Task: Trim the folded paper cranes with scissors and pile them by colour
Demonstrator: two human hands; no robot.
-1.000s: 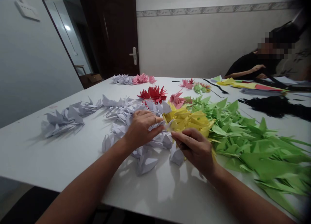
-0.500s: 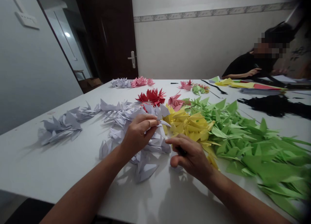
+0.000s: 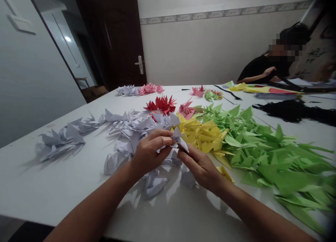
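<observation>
My left hand point(image 3: 152, 147) is closed, pinching a small white origami crane point(image 3: 179, 135) between thumb and fingers above the white pile. My right hand point(image 3: 201, 166) meets it from the right, its fingers closed around a slim dark tool point(image 3: 183, 147) whose end touches the folded paper. Most of that tool is hidden by the fingers, so its kind is unclear. Under and behind my left hand lies a heap of white origami cranes point(image 3: 128, 125). Beside my right hand spreads a yellow heap point(image 3: 202, 133).
Green folded paper pieces point(image 3: 262, 158) cover the table's right side. Red point(image 3: 164, 105) and pink pieces point(image 3: 186, 110) lie beyond the yellow heap. Black stringy material point(image 3: 286, 111) rests at the far right. A person in black point(image 3: 254, 69) sits at the table's far side.
My right hand has moved up and left to meet my left hand, bringing the dark tool against the white crane. The view has shifted slightly, and the other person's hand has risen.
</observation>
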